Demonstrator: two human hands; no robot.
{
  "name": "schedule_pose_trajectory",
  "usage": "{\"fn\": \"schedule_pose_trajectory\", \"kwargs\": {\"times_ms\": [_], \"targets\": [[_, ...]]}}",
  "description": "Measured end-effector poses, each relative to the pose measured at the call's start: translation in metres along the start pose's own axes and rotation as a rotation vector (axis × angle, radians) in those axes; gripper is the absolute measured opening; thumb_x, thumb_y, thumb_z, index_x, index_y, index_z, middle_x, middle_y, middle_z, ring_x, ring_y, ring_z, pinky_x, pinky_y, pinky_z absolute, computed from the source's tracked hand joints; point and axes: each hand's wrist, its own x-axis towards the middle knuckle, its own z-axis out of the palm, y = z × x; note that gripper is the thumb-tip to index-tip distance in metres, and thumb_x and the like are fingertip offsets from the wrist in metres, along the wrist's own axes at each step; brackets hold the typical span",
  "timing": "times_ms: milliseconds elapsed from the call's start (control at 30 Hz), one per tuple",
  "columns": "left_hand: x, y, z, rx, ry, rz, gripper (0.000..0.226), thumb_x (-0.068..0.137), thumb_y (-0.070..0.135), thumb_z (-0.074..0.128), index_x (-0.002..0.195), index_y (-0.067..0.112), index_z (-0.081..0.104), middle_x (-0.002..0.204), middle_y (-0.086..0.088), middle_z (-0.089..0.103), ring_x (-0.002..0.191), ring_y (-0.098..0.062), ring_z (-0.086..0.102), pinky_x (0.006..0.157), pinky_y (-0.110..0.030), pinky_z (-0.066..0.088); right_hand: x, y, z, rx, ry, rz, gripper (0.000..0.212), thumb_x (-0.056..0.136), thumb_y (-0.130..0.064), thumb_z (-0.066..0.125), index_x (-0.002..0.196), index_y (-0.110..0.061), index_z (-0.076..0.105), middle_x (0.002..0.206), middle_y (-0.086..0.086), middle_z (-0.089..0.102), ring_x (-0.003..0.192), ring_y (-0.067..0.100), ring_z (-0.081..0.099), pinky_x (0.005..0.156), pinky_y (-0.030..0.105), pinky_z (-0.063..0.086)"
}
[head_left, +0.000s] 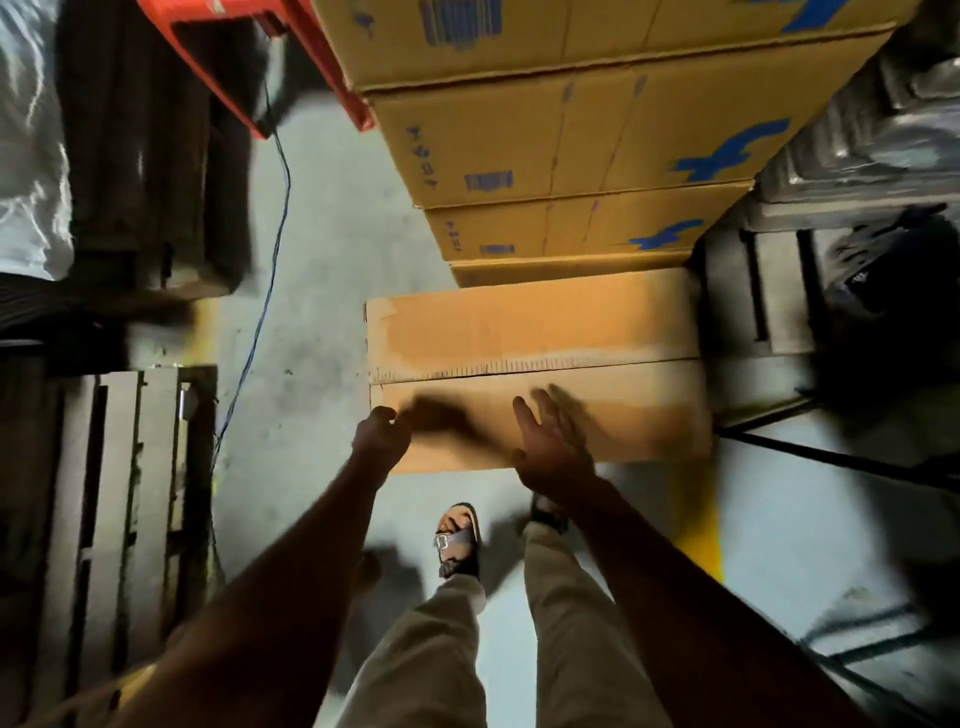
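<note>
Under the spread right fingers (525, 418) — the cardboard box (519, 332), near edge

Your right hand (553, 447) spreads its fingers over the near edge of the floor carton (535, 332). Your left hand (382, 435), fingers curled and blurred, is at its near left corner. Stacked cartons (571, 145) stand just beyond.

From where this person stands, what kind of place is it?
Most likely a warehouse or stockroom: stacked cardboard boxes with blue printing, a wooden pallet on the bare concrete floor, and a plain carton lying by the person's feet.
</note>
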Motion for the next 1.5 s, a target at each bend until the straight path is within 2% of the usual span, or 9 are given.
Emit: {"fn": "schedule_pose_trajectory", "kwargs": {"times_ms": [200, 367, 600, 833, 1000, 1100, 1267, 1367, 1500], "targets": [[0.02, -0.022, 0.006, 0.007, 0.31, -0.034, 0.049, 0.096, 0.029, 0.055, 0.135, 0.0, 0.048, 0.135, -0.027, 0.048, 0.123, -0.045, 0.046, 0.101, -0.046, 0.039, 0.037, -0.052, 0.038, 0.154, 0.215, -0.017, 0.066, 0.091, -0.03, 0.043, 0.155, -0.021, 0.028, 0.164, 0.008, 0.017, 0.147, 0.033, 0.021, 0.118, 0.042, 0.02], [0.066, -0.079, 0.019, -0.437, -0.181, -0.171, 0.084, 0.066, 0.059, 0.075, 0.125, 0.003, 0.057, 0.122, -0.02, 0.064, 0.101, -0.033, 0.068, 0.092, -0.049, 0.055, 0.04, -0.079, 0.074, -0.068, 0.087, -0.096, 0.072, 0.094, -0.034, 0.053, 0.157, -0.026, 0.02, 0.164, 0.011, 0.007, 0.149, 0.035, 0.012, 0.117, 0.049, 0.018], [0.038, -0.054, 0.008, -0.459, -0.277, -0.23, 0.05, 0.081, 0.045, 0.06, 0.118, 0.011, 0.062, 0.11, -0.01, 0.069, 0.098, -0.026, 0.065, 0.07, -0.028, 0.047, 0.011, -0.1, 0.098, -0.149, 0.01, 0.019, 0.103, 0.08, -0.068, 0.058, 0.157, -0.021, 0.007, 0.163, 0.021, 0.0, 0.148, 0.041, 0.007, 0.112, 0.063, 0.024], [0.083, -0.068, -0.019, -0.401, -0.348, -0.155, 0.034, 0.094, 0.049, 0.05, 0.094, 0.016, 0.06, 0.103, -0.01, 0.06, 0.082, -0.019, 0.052, 0.069, -0.029, 0.036, 0.006, -0.123, 0.152, 0.086, 0.145, 0.189, 0.086, 0.081, -0.041, 0.071, 0.149, -0.017, 0.023, 0.162, 0.021, -0.008, 0.149, 0.039, -0.004, 0.112, 0.056, 0.03], [0.144, -0.02, -0.025, -0.538, -0.182, 0.149, 0.064, 0.099, 0.03, 0.054, 0.155, 0.016, 0.025, 0.133, -0.009, 0.053, 0.112, -0.019, 0.055, 0.094, -0.031, 0.045, 0.012, -0.154, 0.211, 0.269, 0.409, 0.309, 0.088, 0.076, -0.042, 0.055, 0.152, -0.005, 0.03, 0.159, 0.033, -0.003, 0.149, 0.046, -0.004, 0.12, 0.045, 0.003], [0.167, -0.002, -0.02, -0.481, -0.144, 0.312, 0.066, 0.102, 0.013, 0.05, 0.157, 0.012, 0.014, 0.156, -0.008, 0.035, 0.135, -0.017, 0.043, 0.111, -0.027, 0.037, 0.013, -0.169, 0.235, 0.453, 0.465, 0.443, 0.092, 0.076, -0.039, 0.062, 0.152, -0.005, 0.022, 0.155, 0.038, -0.004, 0.146, 0.05, -0.005, 0.121, 0.037, -0.008], [0.194, 0.015, -0.024, -0.479, -0.179, 0.276, 0.046, 0.083, 0.01, 0.067, 0.123, 0.018, 0.045, 0.091, 0.0, 0.054, 0.073, -0.011, 0.054, 0.056, -0.015, 0.045, 0.028, -0.189, 0.242, 0.732, 0.426, 0.535, 0.094, 0.083, -0.044, 0.053, 0.158, -0.015, 0.005, 0.155, 0.028, -0.028, 0.148, 0.044, -0.006, 0.121, 0.044, 0.019], [0.199, 0.022, -0.029, -0.334, -0.179, 0.283, 0.04, 0.076, 0.016, 0.076, 0.096, 0.023, 0.042, 0.086, 0.002, 0.049, 0.076, -0.014, 0.05, 0.058, -0.02, 0.042, 0.037, -0.199, 0.228, 0.903, 0.386, 0.736, 0.094, 0.089, -0.043, 0.052, 0.158, -0.016, -0.006, 0.155, 0.031, -0.025, 0.145, 0.051, -0.003, 0.118, 0.052, 0.023], [0.181, 0.034, -0.035, -0.251, -0.23, 0.312, 0.042, 0.083, 0.012, 0.074, 0.106, 0.017, 0.039, 0.084, 0.004, 0.044, 0.072, -0.009, 0.044, 0.057, -0.019, 0.038, 0.032, -0.197, 0.205, 0.975, 0.301, 0.756, 0.097, 0.092, -0.038, 0.064, 0.158, -0.014, -0.003, 0.152, 0.041, 0.001, 0.138, 0.053, 0.025, 0.111, 0.047, 0.032]]}}
